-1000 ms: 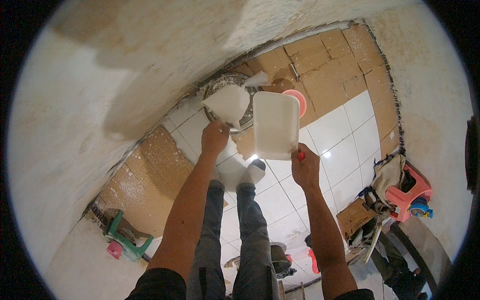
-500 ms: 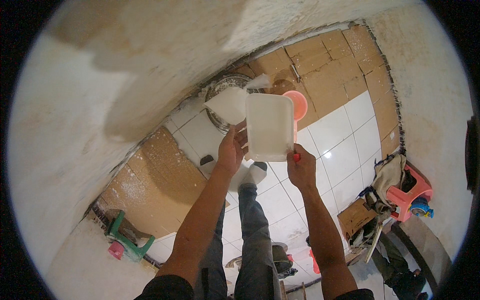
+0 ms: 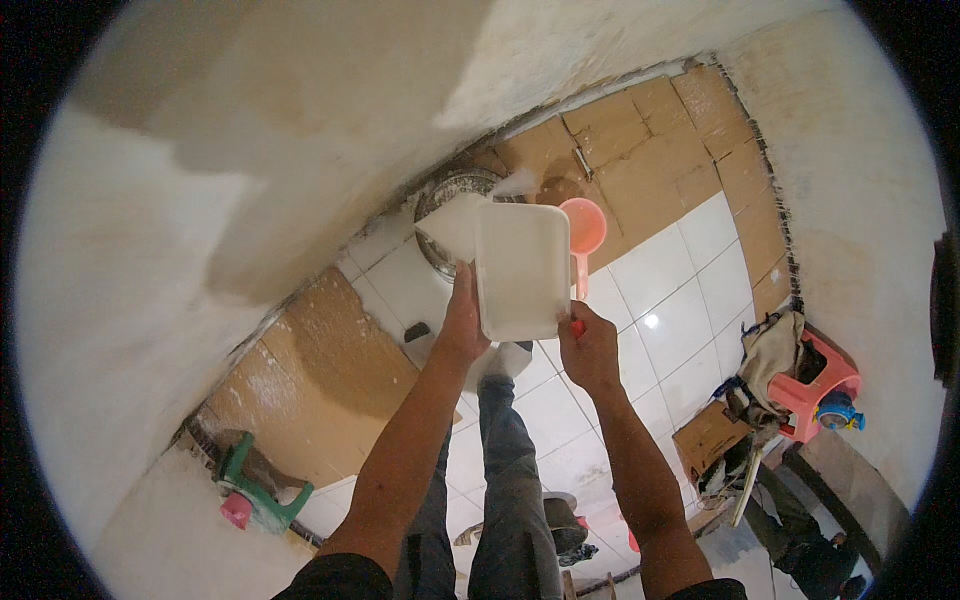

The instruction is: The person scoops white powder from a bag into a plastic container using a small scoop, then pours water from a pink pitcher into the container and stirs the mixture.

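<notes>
Both hands hold up a white rectangular plastic tray point(image 3: 523, 272) in front of me, its inner side facing up and looking pale throughout. My left hand point(image 3: 464, 322) grips its left edge, the fingers hidden beneath it. At the lower right corner my right hand point(image 3: 589, 345) is closed around the rim; a bit of red shows at its thumb, too small to name. Beyond the tray, a white plastic bag point(image 3: 452, 226) lies over a round metal basin point(image 3: 433, 252) smeared with white. A pink dipper point(image 3: 585, 224) is partly covered by the tray's right side.
Walls meet cardboard sheets point(image 3: 655, 150) and white tiles point(image 3: 650, 268) on the floor. At the right stand a pink stool point(image 3: 815, 380) with cloth and a cardboard box point(image 3: 708, 437). A green stool point(image 3: 240, 480) sits lower left. Another person point(image 3: 815, 550) is at lower right.
The tray and both hands have shifted slightly left and toward me. My left fingers, visible before beside the tray, are now tucked under it.
</notes>
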Demonstrator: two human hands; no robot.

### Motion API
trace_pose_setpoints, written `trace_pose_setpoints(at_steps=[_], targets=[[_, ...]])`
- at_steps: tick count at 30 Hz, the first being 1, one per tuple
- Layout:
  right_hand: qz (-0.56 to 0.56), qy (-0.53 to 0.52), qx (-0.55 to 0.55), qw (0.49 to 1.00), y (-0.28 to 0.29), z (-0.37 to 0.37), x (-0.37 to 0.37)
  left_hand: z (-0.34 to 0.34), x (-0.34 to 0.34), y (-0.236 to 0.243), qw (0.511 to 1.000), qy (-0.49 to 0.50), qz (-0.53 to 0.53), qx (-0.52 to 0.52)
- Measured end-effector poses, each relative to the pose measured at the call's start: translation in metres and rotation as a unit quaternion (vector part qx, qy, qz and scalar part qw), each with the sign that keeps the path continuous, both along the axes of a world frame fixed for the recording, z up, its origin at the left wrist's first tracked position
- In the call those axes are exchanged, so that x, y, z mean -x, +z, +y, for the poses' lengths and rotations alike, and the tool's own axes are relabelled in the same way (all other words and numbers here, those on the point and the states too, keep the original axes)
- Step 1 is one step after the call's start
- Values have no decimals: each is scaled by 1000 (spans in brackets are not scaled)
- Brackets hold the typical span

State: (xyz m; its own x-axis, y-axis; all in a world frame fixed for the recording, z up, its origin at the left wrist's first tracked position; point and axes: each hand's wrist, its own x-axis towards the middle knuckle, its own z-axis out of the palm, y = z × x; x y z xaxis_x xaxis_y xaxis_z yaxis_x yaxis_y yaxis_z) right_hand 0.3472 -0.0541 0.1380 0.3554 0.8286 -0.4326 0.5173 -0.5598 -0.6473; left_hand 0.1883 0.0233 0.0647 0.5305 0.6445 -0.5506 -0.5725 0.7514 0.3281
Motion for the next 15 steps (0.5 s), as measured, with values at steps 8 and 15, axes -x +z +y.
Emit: trace_pose_setpoints(at_steps=[8,15], targets=[[16,36,53,998,55,9,11,14,12,49,986,11,-155,63],[57,15,52,997,96,12,23,29,8,93,997,23,-73,-14]])
